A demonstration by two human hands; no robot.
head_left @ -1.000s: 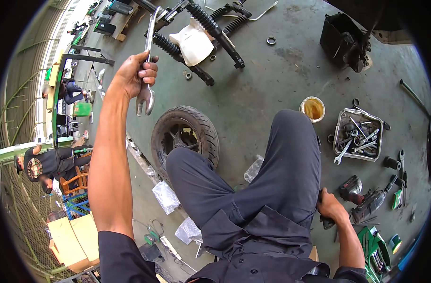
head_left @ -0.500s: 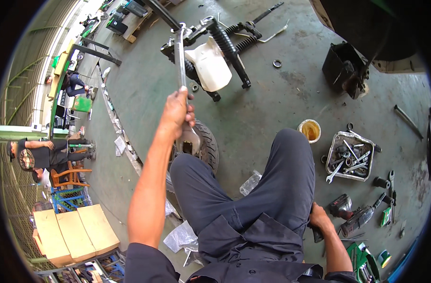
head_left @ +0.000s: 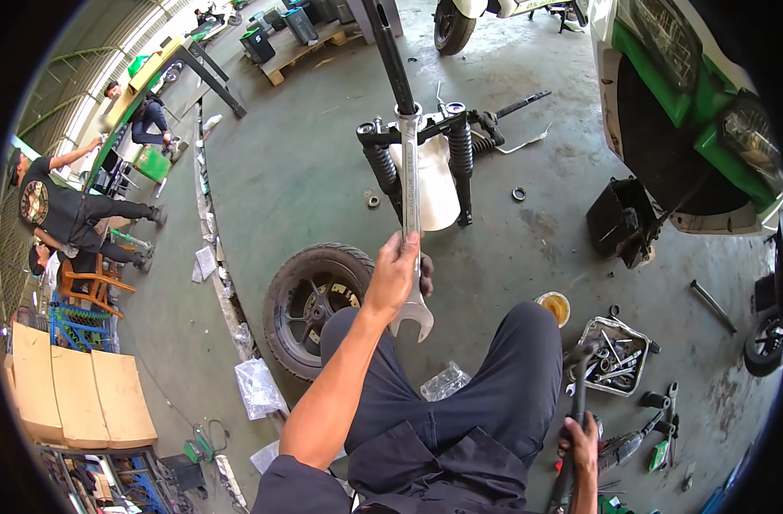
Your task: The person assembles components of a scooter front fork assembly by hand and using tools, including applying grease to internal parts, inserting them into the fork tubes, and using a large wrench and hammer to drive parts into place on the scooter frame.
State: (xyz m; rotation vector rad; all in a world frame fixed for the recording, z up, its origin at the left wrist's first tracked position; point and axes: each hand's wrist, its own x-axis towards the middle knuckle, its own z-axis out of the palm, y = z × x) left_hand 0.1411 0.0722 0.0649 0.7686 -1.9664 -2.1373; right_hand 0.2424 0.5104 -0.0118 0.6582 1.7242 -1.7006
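Observation:
My left hand (head_left: 396,278) is closed around the shank of a large combination wrench (head_left: 410,184). The wrench's ring end sits around the base of a dark steering stem (head_left: 390,60), and its open jaw points back towards my left knee. Below the stem lies a front fork assembly (head_left: 464,184) with black springs and a white mudguard (head_left: 434,184). My right hand (head_left: 578,444), beside my right thigh, grips the handle of a hammer (head_left: 578,377), its dark head raised beyond the fist.
A wheel (head_left: 280,295) lies left of my knees. To the right are a metal tray (head_left: 644,343) of wrenches, a tub of grease (head_left: 563,301), a power tool (head_left: 618,450) and a black box (head_left: 618,218). A green-and-white vehicle body (head_left: 708,163) stands far right; people are at left.
My right hand has come up and forward from beside my thigh, bringing the hammer into sight. My left hand stays on the wrench. The view has shifted, showing more of the wheel and vehicle body.

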